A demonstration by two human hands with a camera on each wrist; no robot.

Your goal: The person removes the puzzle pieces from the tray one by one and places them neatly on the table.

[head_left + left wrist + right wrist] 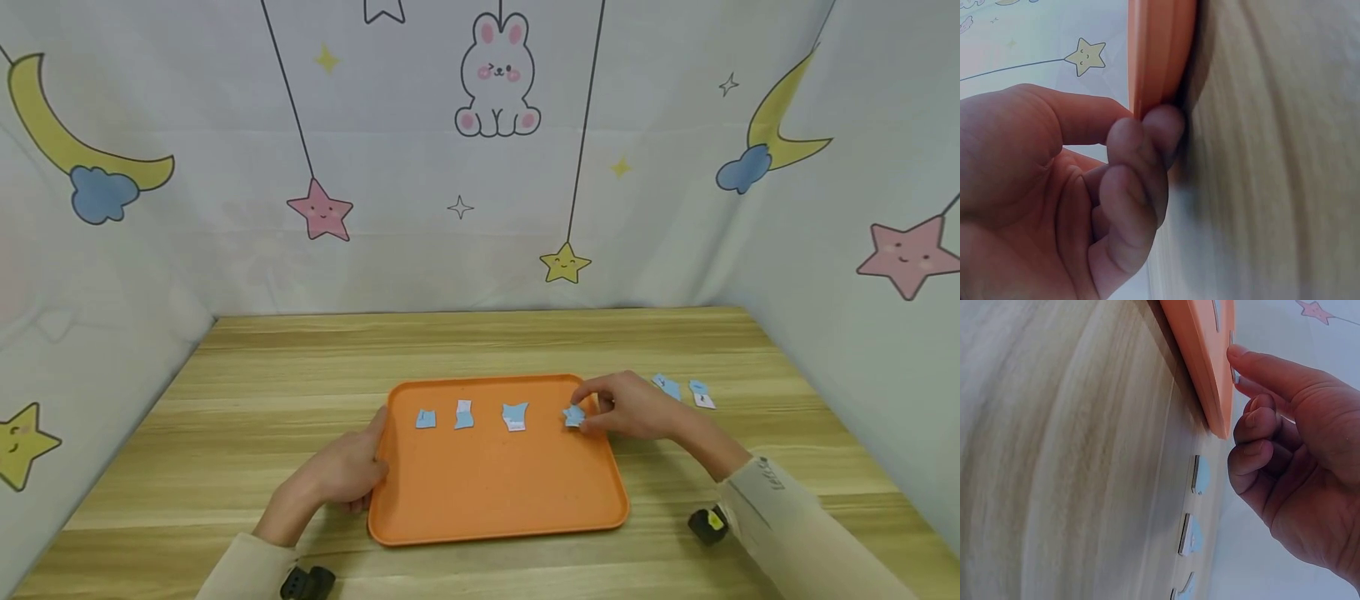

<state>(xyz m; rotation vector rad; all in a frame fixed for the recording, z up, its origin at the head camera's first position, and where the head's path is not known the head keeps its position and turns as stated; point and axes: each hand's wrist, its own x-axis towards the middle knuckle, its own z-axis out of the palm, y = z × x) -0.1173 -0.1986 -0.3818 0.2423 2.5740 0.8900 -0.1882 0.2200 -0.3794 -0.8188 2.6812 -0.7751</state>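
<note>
An orange tray (495, 492) lies on the wooden table, its left rim held by my left hand (341, 468). In the left wrist view, thumb and curled fingers pinch the tray's edge (1163, 50). My right hand (633, 406) reaches over the tray's right side and pinches a small blue puzzle piece (573, 416) between thumb and index finger, at the tray surface. Left of it, in a spaced row, lie a blue-and-white piece (515, 416), a second two-tone piece (464, 414) and a mostly blue piece (426, 419).
Right of the tray, more puzzle pieces lie on the table, among them a blue one (666, 386) and a blue-and-white one (702, 394). The right wrist view shows thin flat pieces (1191, 534) there. A printed cloth (420, 158) hangs behind the table.
</note>
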